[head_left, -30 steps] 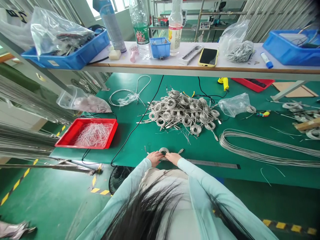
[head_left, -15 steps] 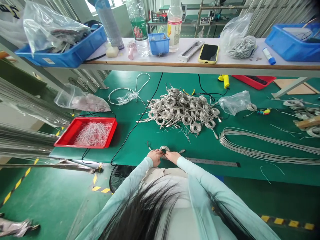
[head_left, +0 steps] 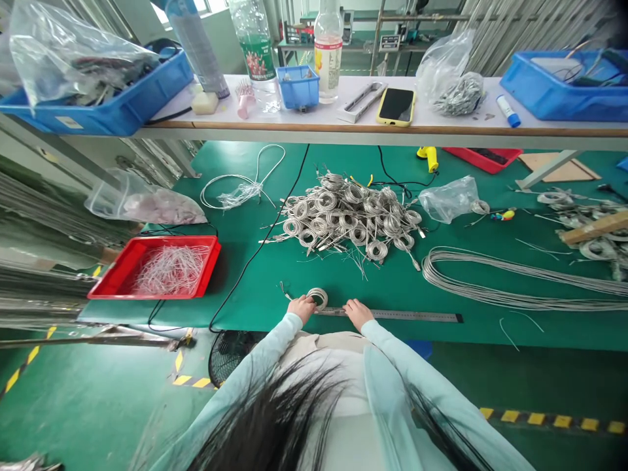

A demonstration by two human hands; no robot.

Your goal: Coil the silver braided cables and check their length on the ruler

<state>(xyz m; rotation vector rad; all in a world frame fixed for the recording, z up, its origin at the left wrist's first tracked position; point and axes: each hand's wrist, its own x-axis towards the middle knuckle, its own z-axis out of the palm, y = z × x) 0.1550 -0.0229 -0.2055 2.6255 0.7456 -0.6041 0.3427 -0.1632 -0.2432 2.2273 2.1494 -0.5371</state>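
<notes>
A small coil of grey cable [head_left: 320, 297] is at the front of the bench, its loose wire end sticking out to the upper left. My left hand [head_left: 301, 309] is closed on the coil's left side. My right hand [head_left: 358, 314] is apart from the coil, to its right, with fingers bent together over a steel ruler [head_left: 417, 316]. Whatever those fingers may hold is hidden. The ruler lies flat along the bench's front edge. Beyond my hands is a heap of coiled grey cables [head_left: 350, 219].
A red tray [head_left: 210, 265] of thin white strips sits on the left. Long looped cables [head_left: 490, 294] lie on the right, near a clear plastic bag [head_left: 449, 199]. A shelf [head_left: 363, 136] crosses above the bench, bearing bottles, blue bins and a phone [head_left: 396, 106].
My right hand has moved away from the coil to the right, over the ruler. The coil now rests with my left hand only. The whole view has shifted slightly.
</notes>
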